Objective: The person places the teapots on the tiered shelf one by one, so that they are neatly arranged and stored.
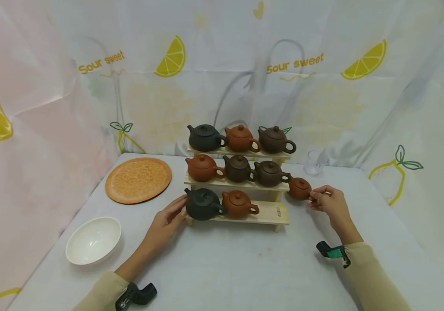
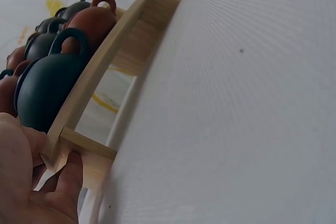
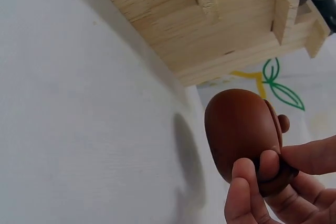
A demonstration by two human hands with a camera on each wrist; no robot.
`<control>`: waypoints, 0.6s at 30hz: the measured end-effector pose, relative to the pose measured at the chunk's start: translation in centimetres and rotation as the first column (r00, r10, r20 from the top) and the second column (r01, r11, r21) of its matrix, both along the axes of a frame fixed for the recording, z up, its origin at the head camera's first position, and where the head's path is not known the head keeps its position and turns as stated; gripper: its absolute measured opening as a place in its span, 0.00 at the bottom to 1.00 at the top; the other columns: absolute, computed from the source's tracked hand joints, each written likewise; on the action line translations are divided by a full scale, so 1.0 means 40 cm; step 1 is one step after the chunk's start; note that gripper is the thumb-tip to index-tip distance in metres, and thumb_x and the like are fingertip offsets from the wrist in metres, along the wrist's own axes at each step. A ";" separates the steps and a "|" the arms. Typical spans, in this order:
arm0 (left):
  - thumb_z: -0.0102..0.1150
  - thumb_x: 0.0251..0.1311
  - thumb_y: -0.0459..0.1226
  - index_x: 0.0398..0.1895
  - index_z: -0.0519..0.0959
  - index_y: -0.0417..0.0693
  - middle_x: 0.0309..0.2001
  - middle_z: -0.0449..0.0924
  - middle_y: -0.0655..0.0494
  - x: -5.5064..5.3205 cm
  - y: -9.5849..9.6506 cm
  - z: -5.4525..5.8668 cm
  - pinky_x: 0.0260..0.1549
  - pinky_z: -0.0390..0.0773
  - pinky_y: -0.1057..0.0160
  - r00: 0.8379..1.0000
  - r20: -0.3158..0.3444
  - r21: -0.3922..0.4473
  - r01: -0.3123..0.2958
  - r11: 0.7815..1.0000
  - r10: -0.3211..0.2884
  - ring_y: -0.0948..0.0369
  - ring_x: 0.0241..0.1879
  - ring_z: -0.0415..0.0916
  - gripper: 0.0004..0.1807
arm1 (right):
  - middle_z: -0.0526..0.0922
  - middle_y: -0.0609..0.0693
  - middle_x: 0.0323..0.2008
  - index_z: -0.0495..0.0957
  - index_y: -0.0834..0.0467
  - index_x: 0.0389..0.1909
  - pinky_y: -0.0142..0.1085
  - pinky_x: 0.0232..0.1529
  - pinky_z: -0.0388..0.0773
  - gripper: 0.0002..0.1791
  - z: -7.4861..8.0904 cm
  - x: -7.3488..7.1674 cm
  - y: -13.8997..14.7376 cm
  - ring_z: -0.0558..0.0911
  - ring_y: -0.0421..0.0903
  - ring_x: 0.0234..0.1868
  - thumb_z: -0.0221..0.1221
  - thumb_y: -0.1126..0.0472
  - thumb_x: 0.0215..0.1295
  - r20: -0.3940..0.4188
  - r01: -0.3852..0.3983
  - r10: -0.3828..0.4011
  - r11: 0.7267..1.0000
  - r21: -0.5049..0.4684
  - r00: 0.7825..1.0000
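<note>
A three-tier wooden stand (image 1: 268,211) holds small clay teapots. On its bottom tier are a black teapot (image 1: 203,204) and a reddish-brown teapot (image 1: 239,204); the right part of that tier shows bare wood. My left hand (image 1: 165,222) grips the left end of this tier, its thumb (image 2: 71,174) against the wood beneath the board. Off the stand's right side, my right hand (image 1: 330,204) pinches another reddish-brown teapot (image 3: 244,135) by its handle. That teapot hangs above the table, its shadow apart from it. The fingers hide most of the handle.
Three teapots stand on each upper tier, among them a dark brown teapot (image 1: 274,140) on top. Left of the stand lie a round orange-patterned board (image 1: 138,179) and a white bowl (image 1: 93,240). A clear glass (image 1: 316,163) stands at the back right, near the curtain.
</note>
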State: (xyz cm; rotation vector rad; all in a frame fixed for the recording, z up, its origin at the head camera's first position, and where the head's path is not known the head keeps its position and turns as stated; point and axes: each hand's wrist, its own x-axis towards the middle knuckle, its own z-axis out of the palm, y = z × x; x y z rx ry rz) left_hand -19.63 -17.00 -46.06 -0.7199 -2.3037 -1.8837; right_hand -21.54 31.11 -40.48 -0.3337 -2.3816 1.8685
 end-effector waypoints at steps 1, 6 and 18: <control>0.53 0.76 0.26 0.72 0.68 0.26 0.76 0.61 0.37 -0.001 0.000 -0.001 0.62 0.70 0.72 1.000 0.002 0.002 0.000 1.000 0.000 0.41 0.74 0.59 0.24 | 0.84 0.49 0.30 0.72 0.77 0.52 0.34 0.33 0.87 0.13 0.003 0.004 0.002 0.86 0.41 0.26 0.55 0.69 0.78 -0.005 -0.002 0.002 1.000 -0.008 1.000; 0.54 0.75 0.25 0.72 0.68 0.25 0.76 0.61 0.36 -0.004 -0.001 -0.008 0.61 0.71 0.71 1.000 0.007 0.022 0.006 1.000 -0.006 0.40 0.74 0.59 0.25 | 0.84 0.49 0.29 0.72 0.77 0.51 0.34 0.33 0.87 0.12 0.021 0.018 0.003 0.87 0.42 0.26 0.55 0.69 0.78 -0.022 -0.014 0.013 1.000 -0.016 1.000; 0.55 0.75 0.27 0.73 0.68 0.29 0.77 0.61 0.38 -0.006 -0.002 -0.003 0.64 0.67 0.71 1.000 0.028 0.009 0.003 1.000 -0.003 0.42 0.76 0.56 0.25 | 0.84 0.47 0.28 0.76 0.72 0.45 0.34 0.34 0.87 0.08 0.048 0.053 -0.005 0.87 0.42 0.26 0.57 0.69 0.76 -0.080 0.003 -0.005 1.000 -0.025 0.997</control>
